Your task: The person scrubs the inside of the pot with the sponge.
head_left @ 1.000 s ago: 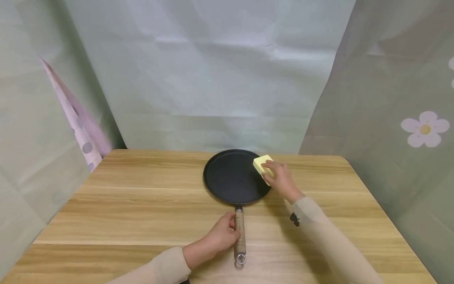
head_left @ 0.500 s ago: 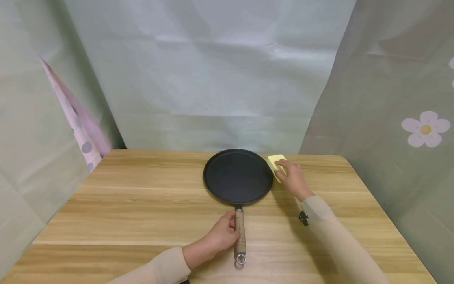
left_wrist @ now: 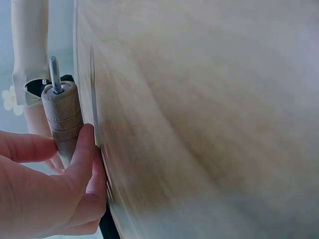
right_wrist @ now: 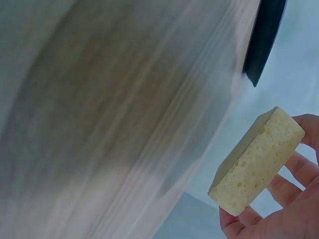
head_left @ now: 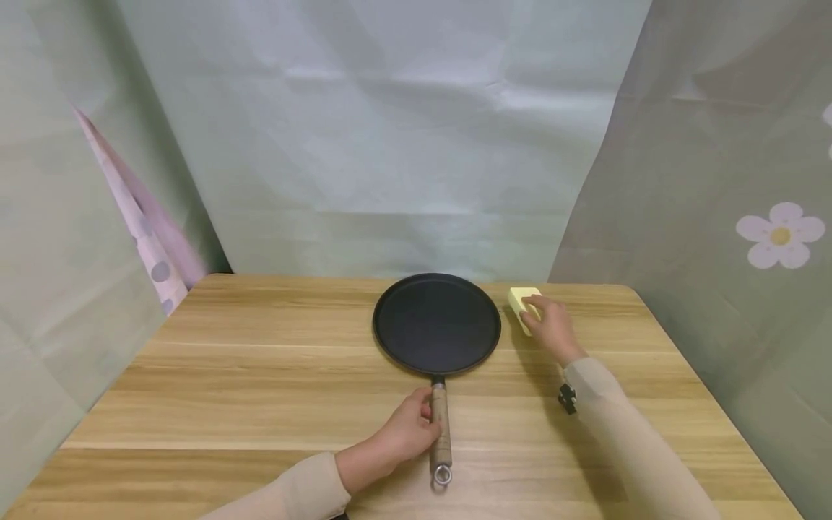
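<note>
Head view: wooden table (head_left: 260, 390), green curtains (head_left: 390, 144); hands grip handle (head_left: 440, 426), probably airborne sponge (head_left: 522, 302).

Soft even light; wrist views motion-blurred

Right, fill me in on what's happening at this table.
A person sits at a wooden table with a flat black pan in front of them. The left hand grips the pan's wooden handle. The right hand holds a yellow sponge just right of the pan, off its surface.
</note>
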Available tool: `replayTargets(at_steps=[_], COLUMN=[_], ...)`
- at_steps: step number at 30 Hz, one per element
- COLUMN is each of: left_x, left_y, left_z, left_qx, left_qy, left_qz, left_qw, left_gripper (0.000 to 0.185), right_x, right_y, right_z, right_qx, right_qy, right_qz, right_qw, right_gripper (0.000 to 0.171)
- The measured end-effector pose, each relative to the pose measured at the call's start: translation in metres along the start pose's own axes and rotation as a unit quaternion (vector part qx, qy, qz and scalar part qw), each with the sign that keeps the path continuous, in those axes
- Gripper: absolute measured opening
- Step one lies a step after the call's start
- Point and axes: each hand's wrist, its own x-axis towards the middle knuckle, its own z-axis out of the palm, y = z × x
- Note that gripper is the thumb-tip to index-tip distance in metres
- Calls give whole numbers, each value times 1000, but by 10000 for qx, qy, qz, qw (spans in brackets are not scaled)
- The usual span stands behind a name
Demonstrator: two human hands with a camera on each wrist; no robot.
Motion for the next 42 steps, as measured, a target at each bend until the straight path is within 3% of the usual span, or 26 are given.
replayTargets(at_steps=[13,27,42], left_x=[0,0,1], left_y=[-1,-1,-3], left_z=[0,0,-1], left_qx=[8,32,121], left_qy=[14,40,34], left_qz=[-16,33,149], left_qw=[10000,10000,9998], left_gripper=[65,65,64], right_x=[2,6,6], right_y=[13,6,1], right_z=[-4,-4,2], right_qx=[-221,-580,-961], right_qy=[62,-565,-1039], right_qz=[379,1168,1387], right_qw=[9990,9898,9802], right_gripper=[36,44,48])
